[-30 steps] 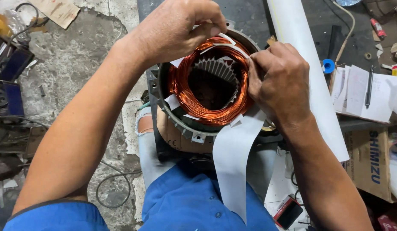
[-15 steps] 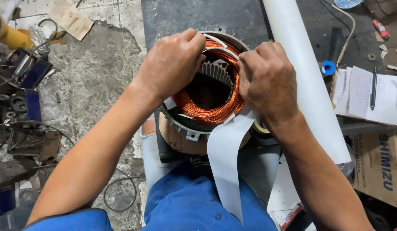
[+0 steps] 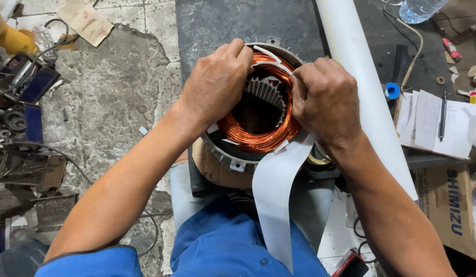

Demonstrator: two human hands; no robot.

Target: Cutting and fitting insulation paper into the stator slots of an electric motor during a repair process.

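Observation:
A round motor stator [image 3: 232, 159] with bright copper windings [image 3: 258, 138] stands upright in front of my lap. My left hand [image 3: 217, 84] rests on its far left rim, fingers curled over the coil. My right hand [image 3: 325, 100] sits on the far right rim, fingertips pinching a thin white paper strip [image 3: 271, 57] that lies across the top of the winding. A long white sheet of insulation paper [image 3: 274, 205] hangs from under my right hand down over my blue-clothed lap.
A long white roll [image 3: 363, 97] runs diagonally to the right. Papers with a pen [image 3: 442, 115], a blue cap [image 3: 392, 91] and a cardboard box [image 3: 451, 205] lie further right. Tools and metal parts [image 3: 22, 128] crowd the cracked concrete floor at left. A plastic bottle [image 3: 420, 7] stands top right.
Both hands have shifted along the far rim of the winding toward each other. The view has moved slightly, bringing the stator nearer the centre.

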